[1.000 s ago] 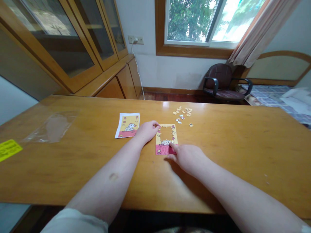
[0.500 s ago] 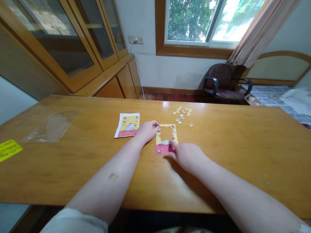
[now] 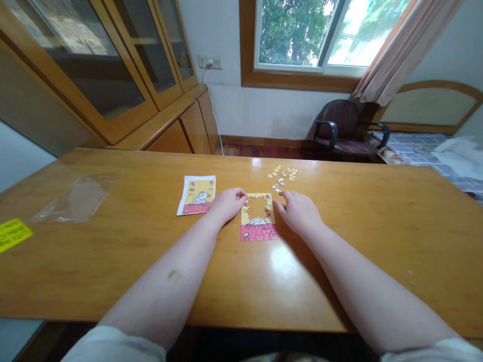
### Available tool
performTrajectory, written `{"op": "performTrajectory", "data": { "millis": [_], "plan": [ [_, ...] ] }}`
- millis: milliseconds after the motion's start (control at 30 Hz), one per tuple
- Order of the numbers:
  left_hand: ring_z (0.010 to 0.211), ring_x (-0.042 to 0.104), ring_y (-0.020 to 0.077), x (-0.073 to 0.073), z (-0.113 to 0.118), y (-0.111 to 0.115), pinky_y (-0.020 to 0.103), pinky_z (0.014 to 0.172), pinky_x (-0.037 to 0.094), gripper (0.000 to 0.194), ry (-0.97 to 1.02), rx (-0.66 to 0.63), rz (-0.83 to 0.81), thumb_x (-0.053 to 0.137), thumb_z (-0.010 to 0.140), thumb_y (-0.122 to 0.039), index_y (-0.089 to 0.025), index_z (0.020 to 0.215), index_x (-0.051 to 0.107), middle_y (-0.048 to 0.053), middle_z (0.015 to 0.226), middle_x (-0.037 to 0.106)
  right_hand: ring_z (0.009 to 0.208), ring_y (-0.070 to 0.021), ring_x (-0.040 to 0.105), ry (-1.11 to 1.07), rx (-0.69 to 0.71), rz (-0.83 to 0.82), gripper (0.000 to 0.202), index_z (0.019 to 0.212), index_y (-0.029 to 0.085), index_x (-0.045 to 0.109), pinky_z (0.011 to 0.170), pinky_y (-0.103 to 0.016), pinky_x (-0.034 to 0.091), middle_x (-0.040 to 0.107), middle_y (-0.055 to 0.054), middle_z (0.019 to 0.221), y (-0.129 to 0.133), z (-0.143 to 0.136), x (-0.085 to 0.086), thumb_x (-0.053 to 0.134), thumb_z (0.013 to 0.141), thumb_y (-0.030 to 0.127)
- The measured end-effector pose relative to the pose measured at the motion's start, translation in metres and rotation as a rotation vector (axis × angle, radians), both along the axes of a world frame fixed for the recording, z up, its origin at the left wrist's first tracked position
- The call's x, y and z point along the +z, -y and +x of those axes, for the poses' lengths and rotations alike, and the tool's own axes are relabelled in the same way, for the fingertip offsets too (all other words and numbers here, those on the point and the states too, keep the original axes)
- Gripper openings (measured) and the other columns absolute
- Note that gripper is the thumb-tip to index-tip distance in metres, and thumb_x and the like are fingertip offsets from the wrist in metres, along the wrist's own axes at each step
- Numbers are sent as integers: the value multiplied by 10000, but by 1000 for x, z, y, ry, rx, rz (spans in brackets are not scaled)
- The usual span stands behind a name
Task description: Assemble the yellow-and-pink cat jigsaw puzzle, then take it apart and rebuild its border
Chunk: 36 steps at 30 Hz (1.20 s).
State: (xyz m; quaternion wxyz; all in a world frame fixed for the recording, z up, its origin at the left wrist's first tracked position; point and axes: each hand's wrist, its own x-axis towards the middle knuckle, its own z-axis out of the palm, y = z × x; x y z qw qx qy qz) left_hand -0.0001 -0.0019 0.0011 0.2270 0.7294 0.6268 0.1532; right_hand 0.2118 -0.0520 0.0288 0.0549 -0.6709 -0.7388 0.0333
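A partly assembled jigsaw puzzle [image 3: 258, 232] lies on the table, its border and pink lower part joined around a gap that shows bare wood. A white animal appears below the gap. My left hand [image 3: 228, 203] rests at the puzzle's upper left edge, thumb and fingertips pinched together; whatever is between them is too small to make out. To the right of the puzzle, my right hand [image 3: 300, 211] has its index finger reaching toward several loose puzzle pieces [image 3: 278, 187], with the thumb apart. Beside my left hand lies a printed reference picture [image 3: 196, 196], its lower right corner partly covered.
More loose pieces [image 3: 292, 174] lie toward the back of the wooden table [image 3: 151, 281]. A clear plastic bag [image 3: 81, 198] and a yellow label [image 3: 14, 234] are at the left. Beyond the table stand a glass-door cabinet [image 3: 149, 100] and an armchair [image 3: 341, 123].
My right hand has moved from the puzzle's lower right part up and away to the loose pieces; a single piece at the right no longer shows. My left hand stays at the edge.
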Motion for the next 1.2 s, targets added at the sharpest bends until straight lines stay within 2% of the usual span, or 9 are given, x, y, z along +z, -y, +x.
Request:
{"op": "performTrajectory", "data": {
  "millis": [133, 300, 400, 500, 600, 700, 833, 1067, 1200],
  "plan": [
    [850, 629, 211, 0, 0, 0, 285, 697, 437, 244, -2, 6, 1, 519, 829, -383, -264, 938, 702, 25, 928, 717, 999, -264, 575, 21, -15, 42, 447, 1233, 203, 586, 866, -361, 393, 641, -128, 1067, -24, 14, -20, 383, 937, 470],
    [848, 628, 213, -1, 0, 0, 287, 691, 436, 256, -3, 2, -3, 507, 831, -397, -268, 942, 697, 24, 947, 718, 1076, -305, 517, 8, -105, 72, 536, 1354, 245, 493, 910, -417, 367, 593, -140, 1139, -31, 17, -34, 382, 920, 539],
    [847, 626, 214, 0, 0, 0, 288, 701, 440, 260, -5, 0, -2, 507, 830, -399, -267, 942, 701, 24, 932, 716, 1232, -347, 407, -4, -168, 79, 633, 1430, 247, 392, 992, -478, 299, 458, -170, 1366, -34, 20, -39, 361, 905, 599],
    [840, 624, 212, 1, 0, 0, 288, 708, 440, 264, -12, 4, 1, 513, 828, -394, -260, 949, 705, 30, 927, 712, 1347, -375, 261, -11, -163, 29, 656, 1436, 288, 379, 1056, -554, 175, 306, -146, 1500, -37, 23, -43, 315, 893, 651],
    [841, 624, 212, 1, 0, 0, 287, 697, 435, 258, -15, 2, 3, 512, 828, -390, -264, 944, 705, 25, 918, 712, 1348, -361, 258, -58, -157, 42, 599, 1361, 300, 486, 1065, -580, 127, 388, -115, 1453, -39, 25, -47, 331, 892, 639],
    [834, 624, 209, 0, -1, -1, 283, 682, 428, 256, -15, -2, 6, 508, 830, -389, -266, 939, 703, 21, 906, 712, 1289, -335, 334, -125, -175, 155, 469, 1201, 267, 626, 1058, -550, 165, 520, -110, 1327, -41, 26, -52, 435, 885, 556],
    [811, 619, 202, -2, -1, -1, 278, 675, 425, 259, -8, 0, -1, 513, 825, -394, -262, 943, 703, 20, 890, 709, 1226, -291, 391, -174, -120, 279, 346, 1163, 254, 657, 1045, -490, 210, 553, -104, 1307, -43, 25, -55, 483, 898, 395],
    [803, 613, 196, -1, 0, -1, 271, 664, 412, 264, -4, 6, -4, 512, 822, -402, -262, 940, 703, 21, 896, 706, 1140, -253, 452, -242, -6, 219, 190, 866, 279, 739, 1002, -425, 253, 655, -30, 1148, -34, 25, -47, 562, 851, 347],
    [778, 610, 193, 1, 0, 0, 271, 645, 401, 257, -2, 3, -4, 508, 823, -398, -267, 933, 699, 14, 872, 702, 1101, -248, 477, -225, -14, 198, 208, 937, 263, 726, 966, -408, 276, 654, -35, 1153, -28, 26, -40, 542, 843, 289]
  ]
}}
